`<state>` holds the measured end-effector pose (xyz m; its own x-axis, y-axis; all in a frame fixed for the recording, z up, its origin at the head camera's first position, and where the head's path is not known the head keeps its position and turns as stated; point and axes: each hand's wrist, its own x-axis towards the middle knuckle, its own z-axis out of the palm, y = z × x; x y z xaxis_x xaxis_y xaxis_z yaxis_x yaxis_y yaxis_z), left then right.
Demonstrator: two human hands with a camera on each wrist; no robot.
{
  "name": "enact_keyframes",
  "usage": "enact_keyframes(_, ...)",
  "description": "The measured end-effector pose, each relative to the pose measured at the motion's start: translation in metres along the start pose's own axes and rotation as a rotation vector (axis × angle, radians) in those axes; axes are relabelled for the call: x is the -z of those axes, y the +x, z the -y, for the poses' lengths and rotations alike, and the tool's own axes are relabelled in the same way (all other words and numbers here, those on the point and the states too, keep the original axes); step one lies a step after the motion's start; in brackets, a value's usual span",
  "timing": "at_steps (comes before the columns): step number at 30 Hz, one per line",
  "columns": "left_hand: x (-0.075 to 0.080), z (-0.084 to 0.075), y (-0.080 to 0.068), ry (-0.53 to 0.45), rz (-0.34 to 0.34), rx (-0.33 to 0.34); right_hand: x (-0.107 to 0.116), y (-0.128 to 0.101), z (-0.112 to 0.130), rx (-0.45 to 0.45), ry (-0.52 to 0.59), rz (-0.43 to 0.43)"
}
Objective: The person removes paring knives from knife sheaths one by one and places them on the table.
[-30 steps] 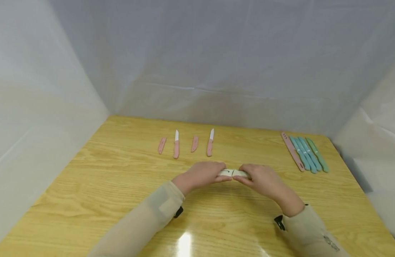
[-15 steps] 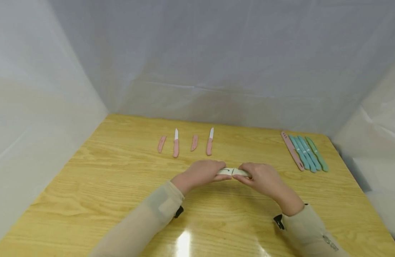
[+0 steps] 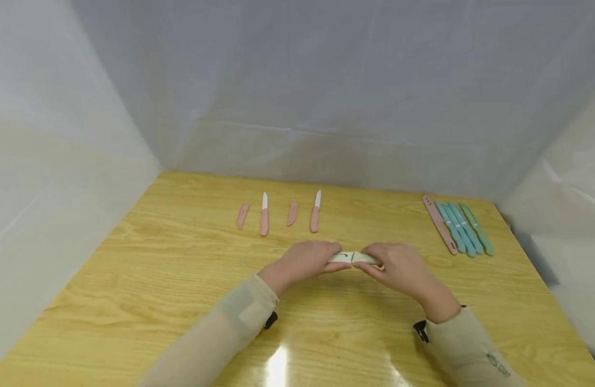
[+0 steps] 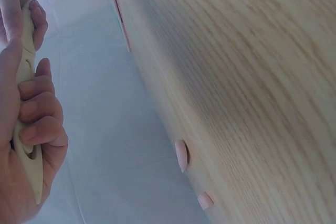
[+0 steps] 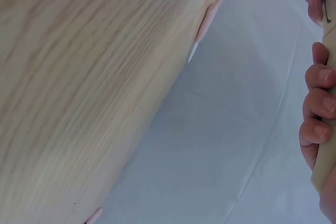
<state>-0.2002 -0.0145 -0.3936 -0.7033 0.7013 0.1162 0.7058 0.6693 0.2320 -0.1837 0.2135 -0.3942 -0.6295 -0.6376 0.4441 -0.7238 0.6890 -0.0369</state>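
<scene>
A cream knife in its cream sheath (image 3: 352, 258) is held level just above the wooden table (image 3: 157, 279), near the middle. My left hand (image 3: 307, 260) grips its left end and my right hand (image 3: 399, 266) grips its right end. A dark seam shows between the two hands. In the left wrist view, the fingers (image 4: 42, 129) curl round the cream piece (image 4: 26, 150). In the right wrist view, curled fingers (image 5: 315, 103) wrap the other cream piece (image 5: 328, 156). Most of the knife is hidden inside the hands.
Behind the hands lie two pink knives with bare white blades (image 3: 264, 217) (image 3: 315, 215) and two pink sheaths (image 3: 242, 216) (image 3: 292, 213). At the back right is a row of sheathed knives: pink (image 3: 439, 223), blue (image 3: 454, 228), green (image 3: 477, 228). White cloth walls surround the table.
Both hands keep their hold on the cream knife in the same spot. The right hand has turned very slightly.
</scene>
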Motion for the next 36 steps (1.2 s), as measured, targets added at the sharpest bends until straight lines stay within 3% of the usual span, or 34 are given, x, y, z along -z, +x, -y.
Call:
enact_keyframes(12, 0.0035, -0.0039, -0.0044, 0.005, -0.035, -0.012, 0.0019, -0.0001, 0.0015, -0.024, -0.028, -0.003)
enact_keyframes(36, 0.0025, -0.0063, -0.0088, -0.004, -0.034, 0.034, 0.0036, 0.0004, 0.007, -0.034, -0.038, 0.009)
